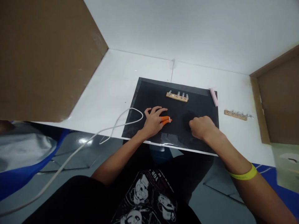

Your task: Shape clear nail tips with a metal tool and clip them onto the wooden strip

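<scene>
Left hand: the left hand (pixel 154 119) is being rested palm down on the black mat (pixel 149 93), near the middle of the mat's near half, with the outer fingers being spread apart.
Capped fingers: two digits of that hand are being covered by orange finger cots (pixel 166 120) and are being kept pressed together, pointing toward the right hand.
At the fingertips: a tiny pale piece (pixel 169 120) is being shown at the orange tips; whether it is being gripped cannot be told.
Right hand: the right hand (pixel 202 127) is being held curled into a loose fist on the mat, just beside the capped fingers but apart from them; anything inside it is being hidden by the knuckles.
Wrist: a yellow wristband (pixel 244 175) is being worn on the right forearm.
Mat: the mat is being carried by the white desk (pixel 112 81), its near edge lying along the desk's near edge.
Peg block: a wooden block with metal pegs (pixel 177 96) is being kept on the mat near its far edge, well apart from both hands.
Second block: a similar second wooden peg block (pixel 235 114) is being left on the bare desk, beside the mat's right edge.
Pink bar: a small pink bar (pixel 213 96) is being propped at the mat's far right corner.
Cable: a white cable (pixel 121 119) is being looped over the desk's near edge, touching the mat's left edge.
</scene>
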Motion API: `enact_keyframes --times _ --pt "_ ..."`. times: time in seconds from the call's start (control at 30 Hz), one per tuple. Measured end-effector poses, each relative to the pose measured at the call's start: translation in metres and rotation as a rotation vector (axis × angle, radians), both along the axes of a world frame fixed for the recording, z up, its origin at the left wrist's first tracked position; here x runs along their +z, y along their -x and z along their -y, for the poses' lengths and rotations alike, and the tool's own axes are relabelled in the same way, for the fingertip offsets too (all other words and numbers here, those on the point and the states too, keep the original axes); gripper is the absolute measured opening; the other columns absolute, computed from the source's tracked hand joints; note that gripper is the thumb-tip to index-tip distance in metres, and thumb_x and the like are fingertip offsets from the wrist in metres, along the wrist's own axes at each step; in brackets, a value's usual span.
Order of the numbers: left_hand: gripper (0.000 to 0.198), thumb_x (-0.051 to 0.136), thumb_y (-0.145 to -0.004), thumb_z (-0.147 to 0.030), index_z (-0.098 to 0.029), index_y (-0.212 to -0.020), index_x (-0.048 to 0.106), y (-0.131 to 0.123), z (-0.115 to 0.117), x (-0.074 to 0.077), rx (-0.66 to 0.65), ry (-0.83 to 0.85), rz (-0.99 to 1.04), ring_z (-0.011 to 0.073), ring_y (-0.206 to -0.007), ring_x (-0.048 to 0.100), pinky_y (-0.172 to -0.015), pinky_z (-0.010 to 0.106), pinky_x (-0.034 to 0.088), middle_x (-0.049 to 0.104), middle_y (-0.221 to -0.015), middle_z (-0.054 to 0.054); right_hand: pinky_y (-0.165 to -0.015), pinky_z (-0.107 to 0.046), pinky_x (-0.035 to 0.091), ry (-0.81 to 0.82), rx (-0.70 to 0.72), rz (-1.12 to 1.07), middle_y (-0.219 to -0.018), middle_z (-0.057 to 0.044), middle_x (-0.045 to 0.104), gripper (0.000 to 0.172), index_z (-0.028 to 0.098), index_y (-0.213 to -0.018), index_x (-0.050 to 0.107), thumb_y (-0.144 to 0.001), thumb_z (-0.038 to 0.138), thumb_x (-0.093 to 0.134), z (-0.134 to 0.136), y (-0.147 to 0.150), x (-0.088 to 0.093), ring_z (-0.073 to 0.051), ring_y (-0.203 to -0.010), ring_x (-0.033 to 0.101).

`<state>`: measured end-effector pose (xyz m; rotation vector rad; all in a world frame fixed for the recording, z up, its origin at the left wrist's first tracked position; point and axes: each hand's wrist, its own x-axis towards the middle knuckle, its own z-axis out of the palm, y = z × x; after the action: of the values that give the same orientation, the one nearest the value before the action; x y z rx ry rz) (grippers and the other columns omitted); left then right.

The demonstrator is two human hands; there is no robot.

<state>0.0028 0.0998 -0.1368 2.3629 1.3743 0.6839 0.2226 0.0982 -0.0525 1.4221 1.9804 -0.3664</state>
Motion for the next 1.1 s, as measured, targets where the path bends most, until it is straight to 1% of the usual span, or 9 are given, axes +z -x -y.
enact_keyframes --times 0.17,0.3,0.43,0.6,0.7,0.77,0.87,1.0,1.1 --pt "0.011 0.067 -0.091 -0.033 -0.028 -0.09 0.077 -0.001 0.001 -0.003 0.008 -0.006 -0.003 0.0285 -0.126 0.049 -0.103 0.054 0.02 0.064 -0.132 0.003 -0.084 -0.04 0.054 -0.015 -0.107 0.118 -0.11 -0.007 0.062 0.031 0.016 -0.112 0.06 -0.096 0.042 0.056 0.013 -0.016 0.009 -0.019 -0.095 0.062" --pt "0.012 0.066 -0.092 -0.034 -0.029 -0.091 0.077 -0.002 0.002 -0.003 0.009 -0.014 -0.012 0.0274 -0.125 0.049 -0.103 0.053 0.021 0.064 -0.131 0.003 -0.083 -0.039 0.054 -0.039 -0.131 0.094 -0.107 -0.006 0.063 0.031 0.015 -0.112 0.06 -0.096 0.042 0.056 0.022 -0.019 0.005 -0.018 -0.093 0.063" --pt "0.012 0.066 -0.092 -0.035 -0.03 -0.093 0.077 -0.001 0.002 -0.003 0.006 -0.02 -0.019 0.0266 -0.126 0.048 -0.102 0.051 0.021 0.063 -0.132 0.001 -0.081 -0.039 0.054 -0.107 -0.174 0.067 -0.104 -0.006 0.063 0.032 0.016 -0.114 0.059 -0.097 0.044 0.054 0.026 -0.029 0.001 -0.017 -0.09 0.063" --pt "0.013 0.066 -0.091 -0.036 -0.03 -0.093 0.077 -0.002 0.004 -0.005 0.014 -0.023 -0.002 0.0268 -0.126 0.048 -0.102 0.051 0.021 0.064 -0.131 0.002 -0.079 -0.037 0.054 -0.1 -0.213 -0.051 -0.095 -0.004 0.064 0.027 0.014 -0.101 0.062 -0.097 0.04 0.056 0.033 -0.04 -0.011 -0.016 -0.084 0.063" --pt "0.013 0.067 -0.091 -0.037 -0.03 -0.092 0.077 -0.002 0.004 -0.006 0.012 -0.021 0.029 0.0267 -0.126 0.049 -0.102 0.051 0.02 0.065 -0.129 0.002 -0.078 -0.036 0.054 -0.126 -0.267 -0.231 -0.09 -0.002 0.063 0.025 0.015 -0.098 0.062 -0.097 0.039 0.055 0.037 -0.047 -0.017 -0.015 -0.081 0.062" --pt "0.012 0.068 -0.09 -0.037 -0.03 -0.09 0.077 -0.004 0.002 -0.004 0.005 -0.019 0.062 0.0262 -0.124 0.05 -0.102 0.05 0.02 0.066 -0.126 0.002 -0.078 -0.036 0.053 -0.14 -0.321 -0.415 -0.091 -0.003 0.063 0.026 0.015 -0.1 0.062 -0.097 0.04 0.054 0.036 -0.052 -0.023 -0.015 -0.082 0.062" --pt "0.012 0.069 -0.089 -0.037 -0.028 -0.092 0.076 -0.009 -0.005 0.001 -0.011 -0.025 0.129 0.0245 -0.12 0.054 -0.102 0.049 0.022 0.069 -0.12 0.002 -0.075 -0.033 0.053 -0.144 -0.452 -0.747 -0.093 -0.003 0.063 0.03 0.016 -0.103 0.062 -0.097 0.044 0.053 0.024 -0.055 -0.042 -0.015 -0.08 0.061" --pt "0.013 0.069 -0.089 -0.034 -0.024 -0.094 0.075 -0.029 -0.021 0.01 -0.029 -0.042 0.237 0.0226 -0.111 0.059 -0.099 0.045 0.03 0.071 -0.112 0.004 -0.062 -0.027 0.052 -0.194 -0.712 -1.158 -0.09 -0.002 0.06 0.035 0.015 -0.109 0.058 -0.098 0.047 0.051 0.0 -0.056 -0.073 -0.011 -0.069 0.057" --pt "0.011 0.071 -0.087 -0.029 -0.021 -0.094 0.073 -0.052 -0.034 0.013 -0.07 -0.057 0.335 0.0202 -0.104 0.062 -0.094 0.041 0.038 0.072 -0.105 0.005 -0.059 -0.026 0.051 -0.188 -0.837 -1.398 -0.092 -0.003 0.06 0.037 0.015 -0.112 0.057 -0.098 0.049 0.051 -0.014 -0.059 -0.08 -0.011 -0.068 0.057"
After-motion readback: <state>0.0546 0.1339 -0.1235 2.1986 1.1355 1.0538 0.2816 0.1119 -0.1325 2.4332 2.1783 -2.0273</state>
